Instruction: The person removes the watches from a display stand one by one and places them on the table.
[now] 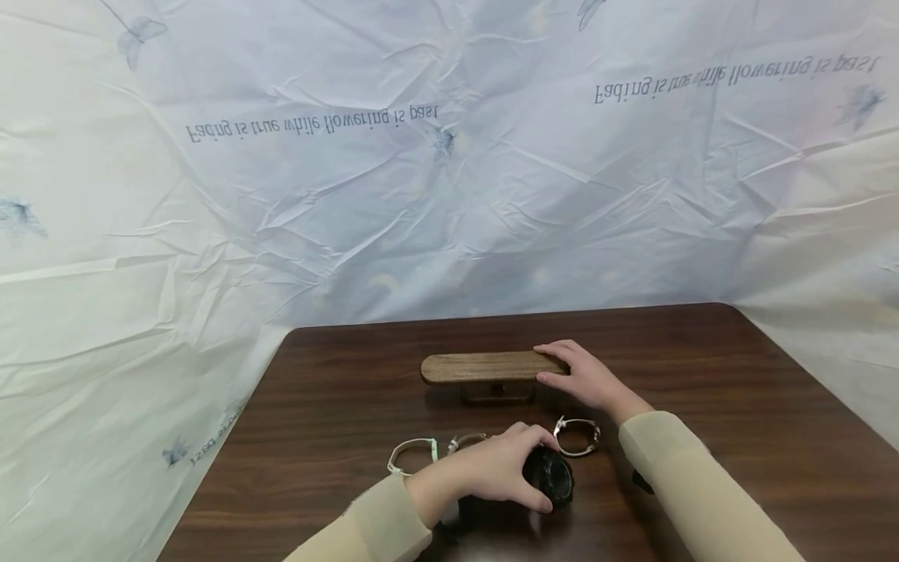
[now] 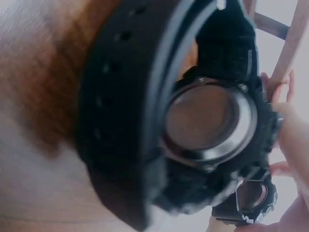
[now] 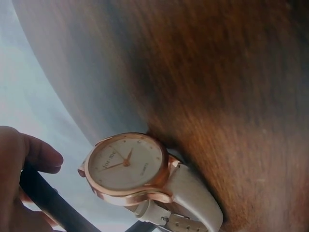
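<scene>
Left hand: the left hand [image 1: 492, 472] is lying nearest the viewer, its fingers and thumb curling round the black watch [image 1: 549, 474] and gripping it against the table [image 1: 737, 375].
Black watch: it is sitting at the near middle of the table; in the left wrist view its metal case back [image 2: 208, 123] is facing the camera, with the strap looping up to the left.
Wristwatches: three lighter ones are lying in a row just beyond the left hand, a pale green-strapped one [image 1: 412, 454], a small one [image 1: 467, 441] and a rose-gold one with a cream strap [image 1: 577, 435].
Right hand: the right hand [image 1: 586, 376] is resting on the right end of the wooden stand [image 1: 488, 367], fingers curling loosely over that end and touching it.
Wooden stand: it is standing at mid-table, beyond the watches.
Backdrop: a creased printed sheet [image 1: 449, 195] is hanging behind the table.
</scene>
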Action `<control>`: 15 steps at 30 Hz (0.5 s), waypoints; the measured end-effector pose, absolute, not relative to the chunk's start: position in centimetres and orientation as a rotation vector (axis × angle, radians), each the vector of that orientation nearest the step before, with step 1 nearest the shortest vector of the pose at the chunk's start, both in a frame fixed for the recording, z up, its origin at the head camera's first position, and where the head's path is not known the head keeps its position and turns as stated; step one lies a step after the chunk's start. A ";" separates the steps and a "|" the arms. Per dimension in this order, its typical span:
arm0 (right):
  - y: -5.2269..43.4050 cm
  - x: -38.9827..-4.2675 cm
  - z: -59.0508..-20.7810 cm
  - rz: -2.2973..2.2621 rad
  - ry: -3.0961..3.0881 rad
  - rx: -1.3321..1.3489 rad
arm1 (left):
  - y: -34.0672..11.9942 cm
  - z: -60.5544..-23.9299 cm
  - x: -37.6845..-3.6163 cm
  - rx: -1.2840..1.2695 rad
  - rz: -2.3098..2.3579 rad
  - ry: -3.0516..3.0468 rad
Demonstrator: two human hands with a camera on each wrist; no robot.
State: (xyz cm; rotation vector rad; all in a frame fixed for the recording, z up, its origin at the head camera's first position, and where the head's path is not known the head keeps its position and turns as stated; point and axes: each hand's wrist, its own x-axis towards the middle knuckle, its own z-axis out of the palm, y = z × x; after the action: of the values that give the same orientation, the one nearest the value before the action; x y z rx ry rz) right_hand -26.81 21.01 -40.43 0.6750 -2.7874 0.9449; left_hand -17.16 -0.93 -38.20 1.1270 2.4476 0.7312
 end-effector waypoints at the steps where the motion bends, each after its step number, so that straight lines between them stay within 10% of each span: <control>1: 21.0 -26.8 -40.4 0.941 -2.789 0.676 | -0.8 -38.3 -17.1 1.127 0.721 2.449; 15: 21.1 -26.8 -40.6 0.937 -2.827 0.648 | -0.1 -39.9 -16.1 1.181 0.605 2.532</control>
State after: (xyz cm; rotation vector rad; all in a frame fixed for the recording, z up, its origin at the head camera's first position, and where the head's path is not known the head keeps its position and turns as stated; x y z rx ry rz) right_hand -26.85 21.13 -40.56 0.6477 -2.8271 0.9370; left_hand -16.08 -0.06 -39.94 1.1812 2.5319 0.6052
